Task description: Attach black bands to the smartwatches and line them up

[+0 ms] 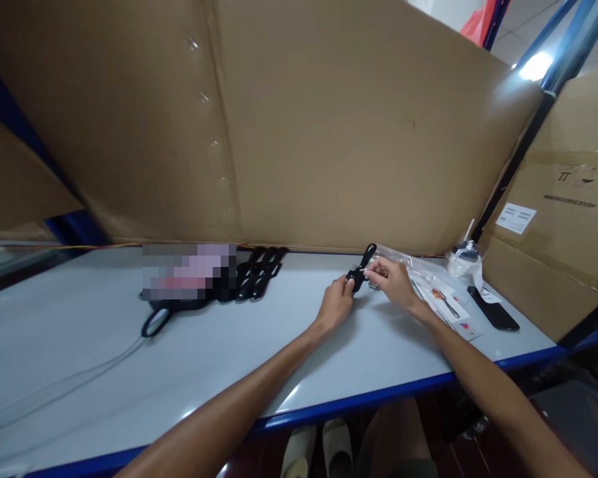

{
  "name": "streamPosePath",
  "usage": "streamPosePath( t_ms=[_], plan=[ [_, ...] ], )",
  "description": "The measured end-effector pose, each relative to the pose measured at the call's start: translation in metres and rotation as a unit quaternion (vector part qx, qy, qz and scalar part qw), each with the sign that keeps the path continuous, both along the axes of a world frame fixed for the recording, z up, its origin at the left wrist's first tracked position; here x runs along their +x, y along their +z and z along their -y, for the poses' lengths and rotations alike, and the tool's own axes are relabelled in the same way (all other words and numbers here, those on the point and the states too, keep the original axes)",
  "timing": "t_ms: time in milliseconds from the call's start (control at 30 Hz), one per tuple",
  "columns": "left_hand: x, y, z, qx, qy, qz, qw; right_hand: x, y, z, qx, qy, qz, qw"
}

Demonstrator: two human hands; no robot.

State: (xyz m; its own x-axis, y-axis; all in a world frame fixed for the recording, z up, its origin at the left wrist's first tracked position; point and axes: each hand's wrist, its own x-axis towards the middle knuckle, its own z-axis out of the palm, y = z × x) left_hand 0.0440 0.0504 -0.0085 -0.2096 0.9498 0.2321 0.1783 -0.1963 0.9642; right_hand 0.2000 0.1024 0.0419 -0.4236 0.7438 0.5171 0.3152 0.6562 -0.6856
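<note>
Over the white table point(129, 372), my left hand point(335, 307) and my right hand point(393, 280) both pinch one small black tool point(361, 265) with a looped handle that points up and away. The left fingers grip its lower end, while the right fingertips close on its middle from the right side. A row of several similar black tools point(259, 273) lies on the table to the left, beside a blurred-out patch.
A big cardboard sheet point(299, 119) leans along the table's back. To the right lie clear plastic bags and printed cards point(446, 302), a black phone point(493, 309), a small wrapped object point(463, 259) and a cardboard box point(563, 232). A thin cable point(70, 385) crosses the left of the table.
</note>
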Motion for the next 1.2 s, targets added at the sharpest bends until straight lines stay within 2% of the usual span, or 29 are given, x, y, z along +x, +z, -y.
streamPosePath(
  t_ms=[133,300,533,633,867,1000,1100,1200],
  plan=[
    [0.001,0.002,0.000,0.023,0.032,-0.103,0.994,-0.010,-0.012,0.010,0.073,-0.012,0.080,0.994],
    [0.001,0.001,-0.001,0.021,0.033,-0.113,0.993,-0.010,-0.011,0.016,0.130,-0.053,0.186,0.972],
    [0.005,-0.001,0.000,0.037,0.051,-0.147,0.987,-0.015,-0.003,0.028,0.199,-0.085,0.322,0.922],
    [0.006,-0.002,0.000,0.035,0.054,-0.142,0.988,-0.014,-0.003,0.029,0.201,-0.074,0.312,0.925],
    [0.005,0.001,0.000,0.027,0.047,-0.147,0.988,-0.015,-0.009,0.025,0.162,-0.035,0.213,0.963],
    [0.005,0.002,0.000,0.022,0.041,-0.143,0.989,-0.015,-0.011,0.025,0.163,-0.051,0.230,0.958],
    [0.004,0.001,-0.002,0.018,0.032,-0.125,0.991,-0.015,-0.013,0.023,0.189,-0.073,0.224,0.953],
    [0.003,0.000,-0.004,0.019,0.036,-0.128,0.991,-0.015,-0.015,0.021,0.218,-0.067,0.217,0.949]
  ],
)
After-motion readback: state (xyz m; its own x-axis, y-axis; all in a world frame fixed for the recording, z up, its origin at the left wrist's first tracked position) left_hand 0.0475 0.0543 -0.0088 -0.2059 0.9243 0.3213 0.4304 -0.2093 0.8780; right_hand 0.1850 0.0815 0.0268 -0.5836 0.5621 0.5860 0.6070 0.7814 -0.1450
